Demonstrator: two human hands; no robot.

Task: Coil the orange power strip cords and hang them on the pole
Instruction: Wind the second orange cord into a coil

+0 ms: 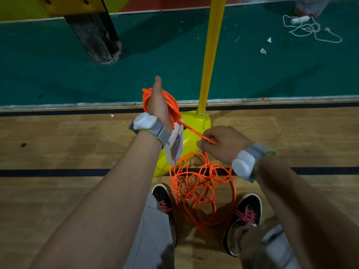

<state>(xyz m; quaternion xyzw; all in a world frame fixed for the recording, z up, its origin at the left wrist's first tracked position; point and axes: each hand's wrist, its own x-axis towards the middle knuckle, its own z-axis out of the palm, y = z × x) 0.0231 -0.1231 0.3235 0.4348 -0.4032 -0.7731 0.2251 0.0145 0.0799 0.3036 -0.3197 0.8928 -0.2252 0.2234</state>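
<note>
Several loops of the orange cord (171,105) are wound around my left hand (158,105), which is raised in front of the yellow pole (210,55) with the thumb pointing forward. Its fingers are hidden behind the coil. The white power strip body (175,146) hangs just below that wrist. A taut stretch of cord runs from the coil down to my right hand (219,142), which pinches it. The rest of the cord lies in a loose tangle (202,187) on the floor between my shoes.
The pole stands in a yellow-green base (196,123) on the wooden floor, at the edge of a green court. A white power strip with its white cord (300,20) lies at the far right. A dark post (93,35) stands at the back left.
</note>
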